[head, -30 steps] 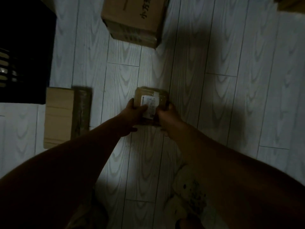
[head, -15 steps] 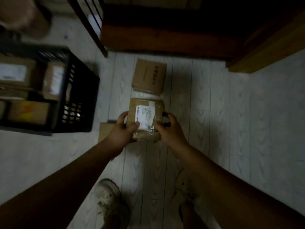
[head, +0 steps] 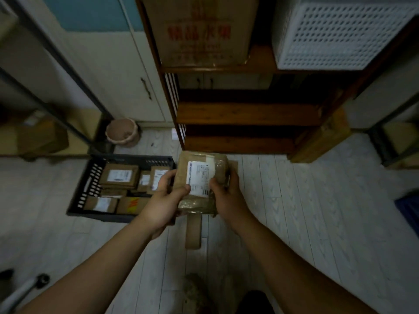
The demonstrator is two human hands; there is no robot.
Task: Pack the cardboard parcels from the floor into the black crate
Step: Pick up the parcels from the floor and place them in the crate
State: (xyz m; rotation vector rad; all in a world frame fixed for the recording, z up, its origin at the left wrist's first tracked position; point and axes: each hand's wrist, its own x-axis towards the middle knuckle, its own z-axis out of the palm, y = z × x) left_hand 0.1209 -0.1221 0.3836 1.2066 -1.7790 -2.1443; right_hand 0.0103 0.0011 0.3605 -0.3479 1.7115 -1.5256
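Cardboard parcel [head: 201, 177] is held above the floor [head: 294, 211] just right of the black crate [head: 87, 184], the left hand [head: 166, 200] and right hand [head: 226, 196] curling fingers round opposite sides with thumbs pinching its top, likely steadying it for carrying over.

- Hands: two, the left hand [head: 165, 200] and the right hand [head: 226, 196].
- Crates: one black crate [head: 87, 184]; one white perforated crate [head: 340, 35].
- Cardboard parcels: one held parcel [head: 200, 175]; one floor parcel [head: 193, 232]; at least six crated parcels [head: 119, 175].
- Large printed carton [head: 199, 30]: one.
- Pink bucket [head: 122, 132]: one.
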